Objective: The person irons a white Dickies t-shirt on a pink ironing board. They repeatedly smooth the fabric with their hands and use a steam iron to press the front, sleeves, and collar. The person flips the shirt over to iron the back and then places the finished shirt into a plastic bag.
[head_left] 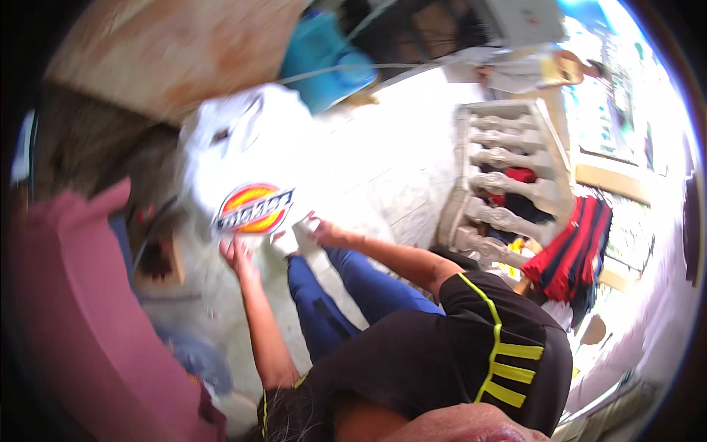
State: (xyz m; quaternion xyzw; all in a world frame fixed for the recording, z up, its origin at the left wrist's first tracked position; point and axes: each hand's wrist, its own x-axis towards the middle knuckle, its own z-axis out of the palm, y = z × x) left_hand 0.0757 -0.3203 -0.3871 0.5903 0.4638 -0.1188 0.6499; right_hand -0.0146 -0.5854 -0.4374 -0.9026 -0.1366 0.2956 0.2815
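A white cloth (254,158), perhaps a T-shirt, spreads out in front of me, with a red, orange and yellow oval print near its close edge. My left hand (237,254) is at that edge just below the print, its fingers closed on the cloth. Farther right, my right hand (322,230) pinches the near right part of it. Glare washes out the right side of the cloth against the bright floor, so its outline there is hard to tell. Both arms reach forward over my blue trousers (375,276).
A blue-green plastic container (324,62) stands beyond the cloth, near a brown panel (177,44). Pink fabric (81,287) fills the left side. On the right is a pale balustrade (504,158) with red and dark striped clothes (578,250) hung by it. Another person (530,74) is farther back.
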